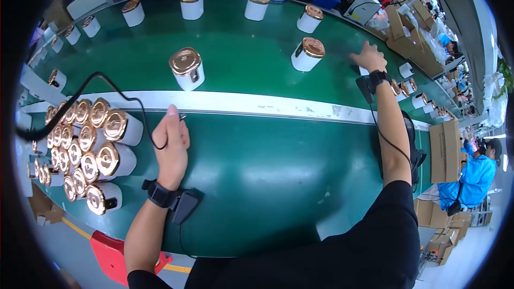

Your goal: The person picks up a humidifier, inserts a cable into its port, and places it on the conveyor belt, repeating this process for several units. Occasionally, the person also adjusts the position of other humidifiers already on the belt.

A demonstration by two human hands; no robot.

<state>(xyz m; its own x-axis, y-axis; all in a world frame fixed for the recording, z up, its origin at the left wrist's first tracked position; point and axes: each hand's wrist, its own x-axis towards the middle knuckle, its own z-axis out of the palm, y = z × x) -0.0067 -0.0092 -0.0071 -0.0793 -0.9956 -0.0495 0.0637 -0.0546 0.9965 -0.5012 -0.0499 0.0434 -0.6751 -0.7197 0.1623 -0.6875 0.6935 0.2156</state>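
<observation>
My left hand [172, 135] is closed around a slim tool with a thin metal tip [183, 118]; most of it is hidden. A black cable [101, 75] arches from the left edge to this hand. Beside it on the left, several white canisters with copper-coloured lids [120, 159] lie stacked on their sides. My right hand [370, 58] stretches over the far green belt, its fingers apart and partly blurred. Under its palm shows a piece of a white object [363, 70], perhaps another canister; I cannot tell if they touch. A canister [308, 54] stands left of that hand.
More canisters stand spaced along the green belt [241, 48], one [187, 69] close to the white rail [241, 103]. Cardboard boxes [445, 150] and a person in blue [474, 176] are at the right. A red stool [110, 257] stands at the lower left.
</observation>
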